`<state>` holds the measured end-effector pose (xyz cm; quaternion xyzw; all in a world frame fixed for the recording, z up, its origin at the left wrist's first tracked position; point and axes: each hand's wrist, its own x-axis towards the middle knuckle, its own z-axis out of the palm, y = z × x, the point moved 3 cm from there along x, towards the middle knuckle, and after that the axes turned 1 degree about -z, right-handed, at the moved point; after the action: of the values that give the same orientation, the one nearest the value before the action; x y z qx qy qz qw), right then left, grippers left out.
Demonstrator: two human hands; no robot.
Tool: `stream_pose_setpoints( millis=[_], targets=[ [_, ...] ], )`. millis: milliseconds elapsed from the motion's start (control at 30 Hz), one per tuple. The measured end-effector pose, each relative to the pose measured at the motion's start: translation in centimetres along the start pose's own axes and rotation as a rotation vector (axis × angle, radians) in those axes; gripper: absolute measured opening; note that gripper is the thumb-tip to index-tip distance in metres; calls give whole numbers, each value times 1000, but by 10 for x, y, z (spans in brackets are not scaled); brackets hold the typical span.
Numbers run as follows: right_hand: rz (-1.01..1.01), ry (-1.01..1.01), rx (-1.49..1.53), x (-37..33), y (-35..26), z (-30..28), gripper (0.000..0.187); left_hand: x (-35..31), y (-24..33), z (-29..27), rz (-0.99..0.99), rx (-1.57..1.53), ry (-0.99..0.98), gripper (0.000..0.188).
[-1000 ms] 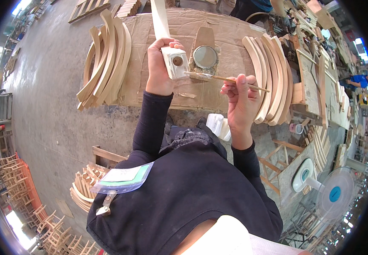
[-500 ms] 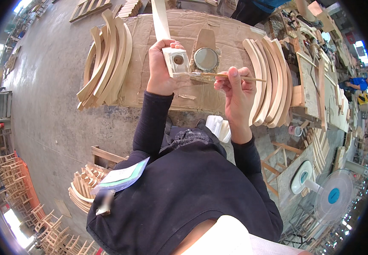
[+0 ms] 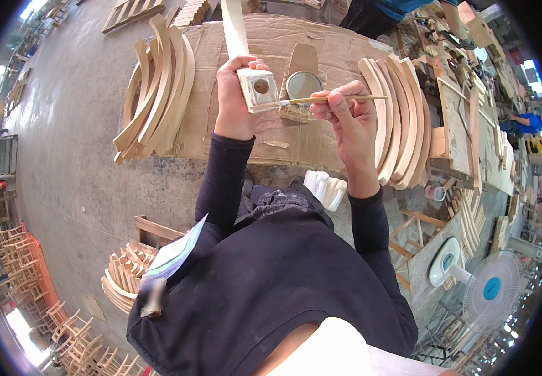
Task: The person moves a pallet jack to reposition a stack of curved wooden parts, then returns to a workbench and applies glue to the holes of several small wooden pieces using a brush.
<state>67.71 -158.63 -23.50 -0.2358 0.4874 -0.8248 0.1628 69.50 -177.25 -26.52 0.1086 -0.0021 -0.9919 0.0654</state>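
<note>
My left hand [image 3: 236, 100] is closed round a long pale wooden piece [image 3: 236, 28], whose near end faces me. That end has a round hole in it and looks smeared with something whitish. My right hand [image 3: 347, 119] pinches a thin brush [image 3: 327, 98] between thumb and fingers. The brush's whitish tip touches the lower right corner of the piece's end. Just beyond the brush, a round container of greyish-white liquid [image 3: 303, 87] rests on a small wooden board [image 3: 304, 57] on the table.
Brown cardboard [image 3: 205, 119] covers the table. Curved wooden parts [image 3: 158, 88] are stacked at its left, and more curved parts [image 3: 399, 119] at its right. White rolled bundles [image 3: 325, 190] stand below the near edge. A fan [image 3: 491, 288] is at the lower right; a co-worker [image 3: 525, 123] is far right.
My right hand has moved slightly up, bringing the brush tip higher along the right edge of the piece's end. The wooden piece has turned slightly in my left hand.
</note>
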Motion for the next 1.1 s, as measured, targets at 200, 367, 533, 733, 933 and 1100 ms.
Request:
stream_pose_setpoints(
  millis=[200, 367, 533, 733, 933, 1100],
  targets=[
    [11, -31, 46, 5, -3, 0, 8, 1, 3, -1, 29, 5, 24, 11],
    [12, -45, 78, 8, -7, 0, 12, 4, 5, -1, -11, 8, 4, 10],
    [-36, -49, 60, 11, -6, -4, 17, 8, 6, -1, 15, 18, 28, 10],
    [-21, -84, 154, 10, -6, -9, 19, 10, 4, 0, -31, -8, 14, 11],
    [-50, 8, 146, 8, -11, -6, 14, 7, 0, 6, -26, -14, -15, 11],
    [-83, 27, -1, 6, -2, -24, 10, 4, -4, 11, -79, -38, -43, 11]
  ],
)
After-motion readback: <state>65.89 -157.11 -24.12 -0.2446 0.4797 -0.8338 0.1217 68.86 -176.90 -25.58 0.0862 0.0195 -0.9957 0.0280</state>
